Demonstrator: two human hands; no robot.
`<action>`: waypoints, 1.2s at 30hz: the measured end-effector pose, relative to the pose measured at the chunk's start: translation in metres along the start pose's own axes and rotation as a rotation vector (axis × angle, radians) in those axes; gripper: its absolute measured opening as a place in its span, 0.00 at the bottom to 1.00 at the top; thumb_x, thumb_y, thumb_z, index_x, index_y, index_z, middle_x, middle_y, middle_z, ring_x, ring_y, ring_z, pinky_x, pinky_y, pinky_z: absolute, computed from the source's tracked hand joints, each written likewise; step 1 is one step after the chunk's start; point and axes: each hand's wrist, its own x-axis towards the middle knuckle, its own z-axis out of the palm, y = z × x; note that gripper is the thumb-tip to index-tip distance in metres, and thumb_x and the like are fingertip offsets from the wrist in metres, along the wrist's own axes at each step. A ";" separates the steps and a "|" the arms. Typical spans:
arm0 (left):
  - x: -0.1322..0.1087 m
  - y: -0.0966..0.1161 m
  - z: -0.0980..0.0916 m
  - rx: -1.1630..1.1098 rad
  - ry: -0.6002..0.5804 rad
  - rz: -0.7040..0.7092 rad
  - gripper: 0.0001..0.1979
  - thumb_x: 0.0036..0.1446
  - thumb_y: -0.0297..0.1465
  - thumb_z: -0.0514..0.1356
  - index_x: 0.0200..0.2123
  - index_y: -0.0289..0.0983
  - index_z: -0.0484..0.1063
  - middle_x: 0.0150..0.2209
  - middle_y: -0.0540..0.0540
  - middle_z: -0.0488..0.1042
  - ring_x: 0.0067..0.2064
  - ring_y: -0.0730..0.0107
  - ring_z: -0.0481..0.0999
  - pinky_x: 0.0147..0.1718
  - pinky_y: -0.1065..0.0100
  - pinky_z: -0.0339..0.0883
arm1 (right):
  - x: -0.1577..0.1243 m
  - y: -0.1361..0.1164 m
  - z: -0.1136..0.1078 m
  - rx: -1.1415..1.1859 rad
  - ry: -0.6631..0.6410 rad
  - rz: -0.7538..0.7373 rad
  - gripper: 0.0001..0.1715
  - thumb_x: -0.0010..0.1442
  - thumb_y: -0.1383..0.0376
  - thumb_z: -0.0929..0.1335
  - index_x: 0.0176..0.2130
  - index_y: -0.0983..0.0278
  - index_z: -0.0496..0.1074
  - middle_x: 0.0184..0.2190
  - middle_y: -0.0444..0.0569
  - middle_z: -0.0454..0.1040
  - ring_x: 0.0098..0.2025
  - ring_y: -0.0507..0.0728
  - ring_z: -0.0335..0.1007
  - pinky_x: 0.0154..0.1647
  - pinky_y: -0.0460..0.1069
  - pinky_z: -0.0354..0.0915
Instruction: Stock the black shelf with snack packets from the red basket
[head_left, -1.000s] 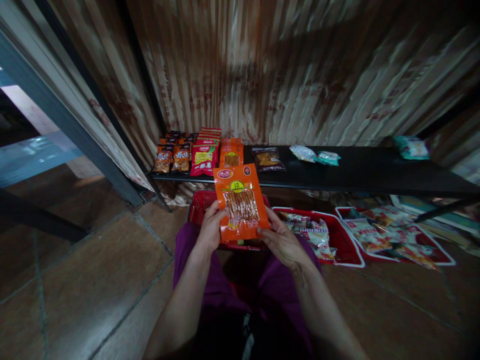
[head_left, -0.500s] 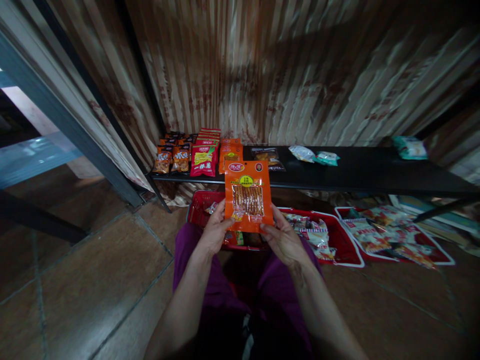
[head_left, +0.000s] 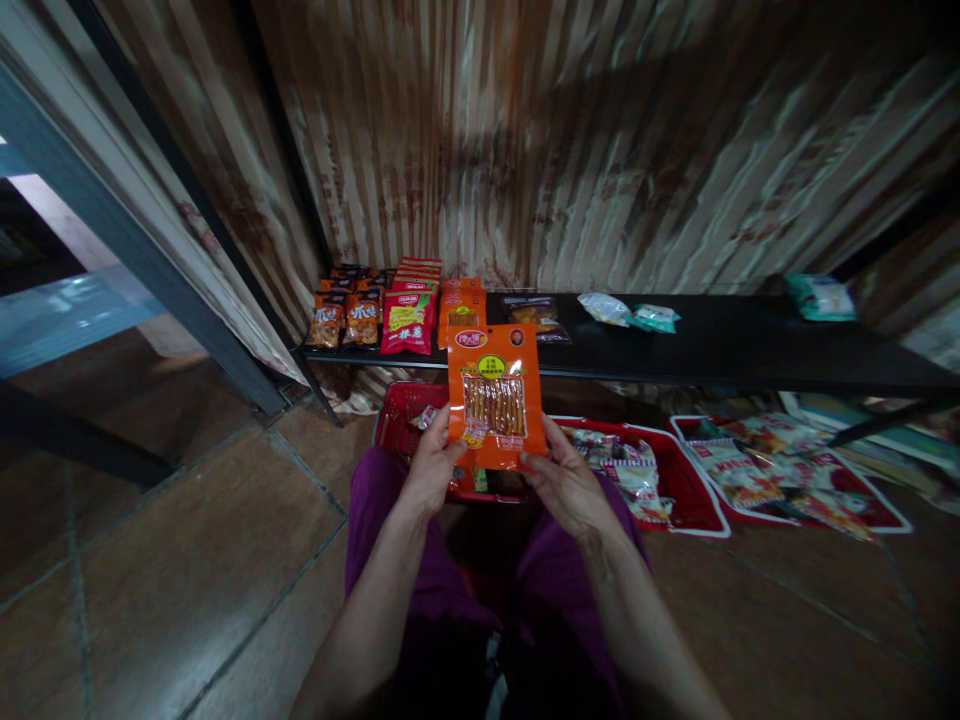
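An orange snack packet (head_left: 495, 400) with a clear window of brown strips is held upright between my hands, its front towards me. My left hand (head_left: 431, 465) grips its lower left edge with the thumb in front. On the lower right edge, my right hand (head_left: 568, 478) pinches it the same way. Behind the packet, similar orange packets (head_left: 461, 300) stand on the black shelf (head_left: 720, 345), beside pink-red packets (head_left: 409, 318) and dark orange-brown snack bags (head_left: 363, 318). Below my hands, the red basket (head_left: 401, 405) is partly covered by the packet and my hands.
To the right on the floor stand a second red basket (head_left: 686, 490) and a third red basket (head_left: 892, 510), both holding snack bags. A dark clear-fronted packet (head_left: 540, 318), small white and teal bags (head_left: 654, 318) and another teal bag (head_left: 820, 297) lie on the shelf. A patterned curtain (head_left: 480, 150) hangs behind.
Almost nothing differs. The orange packet has dipped very slightly in the picture, with both hands still holding it.
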 end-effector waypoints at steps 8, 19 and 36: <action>-0.002 0.000 0.001 0.028 -0.012 0.004 0.29 0.44 0.21 0.58 0.53 0.40 0.67 0.46 0.47 0.76 0.47 0.65 0.74 0.47 0.66 0.65 | 0.000 0.003 -0.003 0.002 0.057 -0.007 0.29 0.44 0.69 0.74 0.46 0.51 0.73 0.42 0.39 0.78 0.38 0.54 0.75 0.39 0.48 0.71; 0.001 -0.011 0.001 0.442 0.237 0.203 0.25 0.50 0.31 0.63 0.54 0.41 0.67 0.60 0.44 0.64 0.62 0.58 0.59 0.60 0.58 0.50 | 0.003 0.009 -0.002 -0.345 0.139 -0.259 0.29 0.49 0.64 0.71 0.52 0.54 0.70 0.50 0.44 0.74 0.49 0.59 0.72 0.52 0.56 0.67; -0.002 -0.008 0.006 -0.253 0.351 -0.042 0.15 0.47 0.36 0.65 0.38 0.35 0.76 0.41 0.44 0.79 0.48 0.60 0.75 0.52 0.62 0.63 | -0.026 0.016 0.036 -1.450 -0.262 -0.588 0.25 0.58 0.63 0.65 0.56 0.61 0.67 0.59 0.56 0.64 0.57 0.63 0.64 0.56 0.59 0.64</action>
